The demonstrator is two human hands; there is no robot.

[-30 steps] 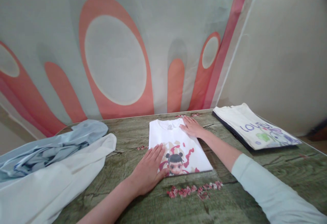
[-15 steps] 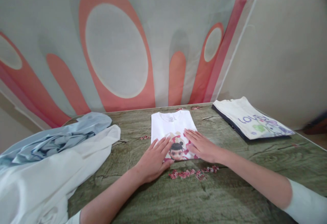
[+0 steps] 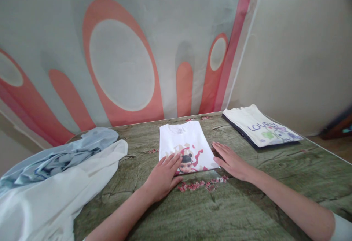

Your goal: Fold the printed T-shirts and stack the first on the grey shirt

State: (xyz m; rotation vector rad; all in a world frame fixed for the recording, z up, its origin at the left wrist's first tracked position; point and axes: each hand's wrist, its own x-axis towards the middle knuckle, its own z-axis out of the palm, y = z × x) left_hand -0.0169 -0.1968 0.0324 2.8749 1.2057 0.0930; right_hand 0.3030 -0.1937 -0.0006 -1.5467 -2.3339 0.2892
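A white T-shirt (image 3: 178, 142), folded into a neat rectangle, lies on the table with its collar at the far end and a printed cartoon character near the front. My left hand (image 3: 164, 175) rests flat on its lower left part, fingers stretched out over the edge of the print. Beside the shirt's right edge is my right hand (image 3: 231, 162), fingers extended and its thumb at the lower right corner. Whether that thumb touches the cloth I cannot tell.
On the left lie loose garments, a white one (image 3: 63, 182) and a light blue one (image 3: 96, 136). A stack of folded clothes (image 3: 266, 127) with "LOVELY" lettering sits at the right back. The wood-patterned table (image 3: 176, 215) meets a printed wall hanging (image 3: 123, 65).
My right hand has moved off the printed front of the shirt, to the right, and is now at its edge. My left hand stays on the shirt. The view has shifted slightly.
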